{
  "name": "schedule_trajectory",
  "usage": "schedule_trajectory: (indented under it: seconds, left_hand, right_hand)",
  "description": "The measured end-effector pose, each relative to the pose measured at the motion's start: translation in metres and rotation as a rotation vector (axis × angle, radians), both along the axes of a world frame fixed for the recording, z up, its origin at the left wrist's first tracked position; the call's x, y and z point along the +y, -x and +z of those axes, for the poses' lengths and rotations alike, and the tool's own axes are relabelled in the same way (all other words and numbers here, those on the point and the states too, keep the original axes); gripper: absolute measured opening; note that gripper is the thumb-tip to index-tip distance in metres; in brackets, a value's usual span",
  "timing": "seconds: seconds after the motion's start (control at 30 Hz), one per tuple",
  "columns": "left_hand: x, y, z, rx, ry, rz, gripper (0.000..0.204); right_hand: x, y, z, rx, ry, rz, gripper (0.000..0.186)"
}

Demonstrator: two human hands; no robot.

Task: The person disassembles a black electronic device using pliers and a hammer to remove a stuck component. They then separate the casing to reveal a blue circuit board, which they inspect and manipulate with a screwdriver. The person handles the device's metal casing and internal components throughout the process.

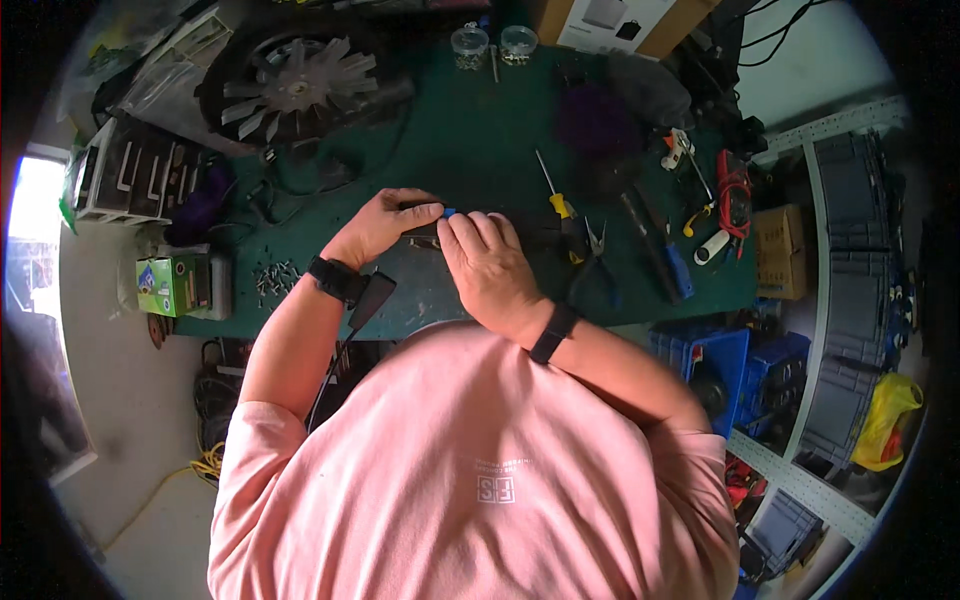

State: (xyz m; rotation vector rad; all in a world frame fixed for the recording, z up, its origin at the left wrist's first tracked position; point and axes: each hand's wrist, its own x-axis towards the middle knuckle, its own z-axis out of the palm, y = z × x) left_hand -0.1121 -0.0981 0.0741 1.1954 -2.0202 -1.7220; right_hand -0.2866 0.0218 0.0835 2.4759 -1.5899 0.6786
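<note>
You're in a workshop, plainly: a green-topped workbench [470, 150] strewn with hand tools, a yellow-handled screwdriver [553, 188], pliers [597, 245], a heap of loose screws [274, 279] and two small clear jars [493, 43] of hardware. At the back lies a big fan wheel [295, 88]. To your right, slotted metal shelving [825, 290] carries grey bins, with blue crates [745, 365] below, though the rim blurs what they hold.
</note>
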Motion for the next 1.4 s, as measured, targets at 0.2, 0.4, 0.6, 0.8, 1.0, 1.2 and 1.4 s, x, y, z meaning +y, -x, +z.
schedule_trajectory:
  seconds: [0.2, 0.4, 0.6, 0.8, 1.0, 1.2, 1.4]
  left_hand:
    - [0.002, -0.001, -0.007, 0.081, 0.063, 0.038, 0.039]
    - [0.004, 0.002, -0.007, 0.053, 0.153, 0.074, 0.036]
    - [0.007, 0.003, -0.010, 0.088, 0.225, 0.105, 0.033]
    - [0.012, -0.001, -0.016, 0.100, 0.094, 0.155, 0.039]
    - [0.010, -0.002, -0.019, 0.132, 0.134, 0.147, 0.035]
    - [0.011, 0.000, -0.012, 0.111, 0.209, 0.139, 0.035]
    - [0.013, 0.000, -0.014, 0.124, 0.217, 0.155, 0.034]
  right_hand:
    - [0.003, 0.005, -0.004, -0.074, -0.021, 0.049, 0.041]
    - [0.002, 0.010, -0.013, -0.178, -0.030, 0.094, 0.042]
    - [0.005, 0.019, 0.001, -0.148, 0.003, 0.098, 0.042]
    - [0.049, 0.111, 0.013, -0.337, 0.035, -0.291, 0.025]
    - [0.109, 0.172, -0.070, 0.031, -0.606, -0.738, 0.032]
    - [0.115, 0.182, -0.077, -0.164, -0.427, -0.811, 0.021]
    - [0.128, 0.215, 0.057, -0.463, -0.439, -0.758, 0.015]
